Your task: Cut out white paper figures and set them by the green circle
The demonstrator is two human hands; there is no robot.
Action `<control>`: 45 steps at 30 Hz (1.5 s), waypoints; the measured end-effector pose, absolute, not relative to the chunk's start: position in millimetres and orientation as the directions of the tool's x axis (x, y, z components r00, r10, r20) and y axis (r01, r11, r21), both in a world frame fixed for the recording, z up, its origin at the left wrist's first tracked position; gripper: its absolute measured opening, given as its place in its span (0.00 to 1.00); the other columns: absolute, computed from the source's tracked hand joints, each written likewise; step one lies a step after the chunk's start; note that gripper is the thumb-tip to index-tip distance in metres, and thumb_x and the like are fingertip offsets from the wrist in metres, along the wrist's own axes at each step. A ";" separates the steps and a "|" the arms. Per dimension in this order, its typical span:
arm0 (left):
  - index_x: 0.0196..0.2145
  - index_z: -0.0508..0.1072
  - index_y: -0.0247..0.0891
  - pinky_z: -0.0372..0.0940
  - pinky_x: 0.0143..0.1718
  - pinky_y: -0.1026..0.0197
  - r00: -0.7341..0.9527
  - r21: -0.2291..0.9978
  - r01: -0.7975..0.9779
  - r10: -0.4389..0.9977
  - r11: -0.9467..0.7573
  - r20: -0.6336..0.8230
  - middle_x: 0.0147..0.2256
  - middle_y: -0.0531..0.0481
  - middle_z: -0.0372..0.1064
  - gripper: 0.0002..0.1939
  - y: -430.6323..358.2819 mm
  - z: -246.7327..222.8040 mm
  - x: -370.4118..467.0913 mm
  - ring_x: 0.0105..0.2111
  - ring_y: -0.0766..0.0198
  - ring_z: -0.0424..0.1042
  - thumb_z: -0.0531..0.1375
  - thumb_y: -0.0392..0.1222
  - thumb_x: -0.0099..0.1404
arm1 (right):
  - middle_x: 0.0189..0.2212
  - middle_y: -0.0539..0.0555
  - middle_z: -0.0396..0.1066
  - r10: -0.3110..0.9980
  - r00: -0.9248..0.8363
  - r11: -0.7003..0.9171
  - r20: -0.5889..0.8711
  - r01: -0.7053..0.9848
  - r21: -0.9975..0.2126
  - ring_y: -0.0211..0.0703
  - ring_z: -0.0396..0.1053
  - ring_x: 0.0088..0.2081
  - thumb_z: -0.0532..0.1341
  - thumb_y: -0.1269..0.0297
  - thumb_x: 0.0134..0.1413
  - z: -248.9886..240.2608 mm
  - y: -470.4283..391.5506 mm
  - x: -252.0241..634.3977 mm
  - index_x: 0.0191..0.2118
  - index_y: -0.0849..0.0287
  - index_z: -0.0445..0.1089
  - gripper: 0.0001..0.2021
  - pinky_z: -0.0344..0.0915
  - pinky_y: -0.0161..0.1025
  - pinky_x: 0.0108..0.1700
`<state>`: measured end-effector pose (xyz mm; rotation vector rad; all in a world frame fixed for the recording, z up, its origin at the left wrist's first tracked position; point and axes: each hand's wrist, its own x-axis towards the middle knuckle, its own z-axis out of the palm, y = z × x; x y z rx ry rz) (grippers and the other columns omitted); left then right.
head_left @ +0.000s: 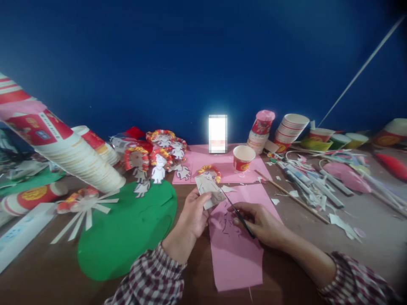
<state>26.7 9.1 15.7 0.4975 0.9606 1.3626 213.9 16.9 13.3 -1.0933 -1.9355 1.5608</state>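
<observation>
My left hand (195,216) pinches a small card (208,190) with a figure drawn on it. Black-handled scissors (243,220) are in my right hand (262,222), their blades pointing up and left at the card's right edge. Under both hands lies a long pink paper sheet (238,267) with dark pen marks. Just behind the card is a red and yellow ring (214,173), partly hidden by it. White paper figures (158,169) with similar rings stand or lie to the left.
A green paper oval (124,241) lies left, beside a long leaning stack of paper cups (82,161). One paper cup (244,159) stands on pink paper at the back. Pens (297,180), a wooden stick (295,199) and paper scraps lie right. More cup stacks (289,129) stand behind.
</observation>
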 end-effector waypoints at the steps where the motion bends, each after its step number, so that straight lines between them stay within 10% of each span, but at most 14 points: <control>1: 0.36 0.71 0.34 0.70 0.36 0.61 -0.068 0.792 -0.581 0.959 0.186 -0.275 0.32 0.47 0.76 0.13 9.2 15.6 26.9 0.33 0.62 0.76 0.64 0.34 0.51 | 0.25 0.50 0.67 0.784 -0.604 0.061 -0.146 0.309 -0.949 0.36 0.59 0.25 0.60 0.58 0.55 13.3 16.6 213.8 0.40 0.62 0.69 0.12 0.57 0.33 0.27; 45: 0.37 0.71 0.31 0.66 0.33 0.63 -0.087 0.769 -0.606 0.945 0.200 -0.315 0.30 0.47 0.75 0.20 11.7 11.0 29.6 0.29 0.64 0.73 0.68 0.33 0.45 | 0.27 0.51 0.67 0.719 -0.679 0.168 -0.146 0.374 -0.912 0.37 0.61 0.27 0.59 0.56 0.57 18.7 19.6 220.2 0.38 0.63 0.70 0.13 0.58 0.34 0.29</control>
